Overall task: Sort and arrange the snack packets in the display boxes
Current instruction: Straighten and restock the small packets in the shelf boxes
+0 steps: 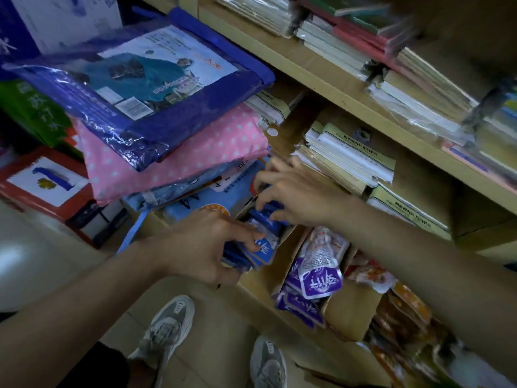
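though blurred, blue packets (264, 243) in both grips (201, 242) (293, 191)

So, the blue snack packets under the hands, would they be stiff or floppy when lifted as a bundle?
Probably floppy: the blue packets look like thin pouches, and they fan out unevenly in the left hand. Their glossy film may be slippery, so some could slide from the bundle.

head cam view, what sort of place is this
Most likely a small shop selling stationery and sundries: wooden shelves stacked with wrapped notebooks, a pile of packaged raincoats, and cardboard display boxes holding blue snack packets and purple snack packets.
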